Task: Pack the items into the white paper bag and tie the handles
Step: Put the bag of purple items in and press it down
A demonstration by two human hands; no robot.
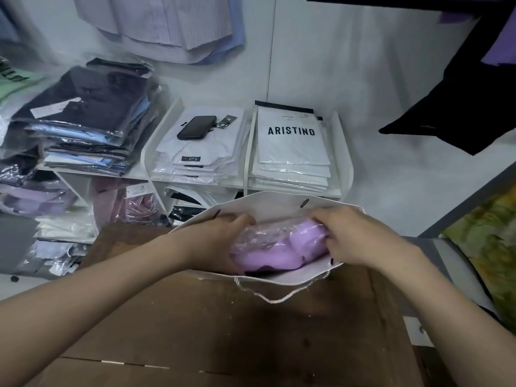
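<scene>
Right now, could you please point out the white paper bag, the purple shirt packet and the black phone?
white paper bag [273,203], head view, inside of its far wall.
purple shirt packet [282,248], head view, middle of the wrapped fabric.
black phone [196,127], head view, middle of its upper face.

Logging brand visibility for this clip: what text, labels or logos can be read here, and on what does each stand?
"ARISTINO": large black letters on the top white pack, right shelf compartment.
Small print above it: too small to read.
Collar label on the white shirt pack under the phone: blurred, unreadable.
Dark letters on the green garment at far left: cut off, unreadable.
No text visible on the white paper bag or the purple pack.
</scene>
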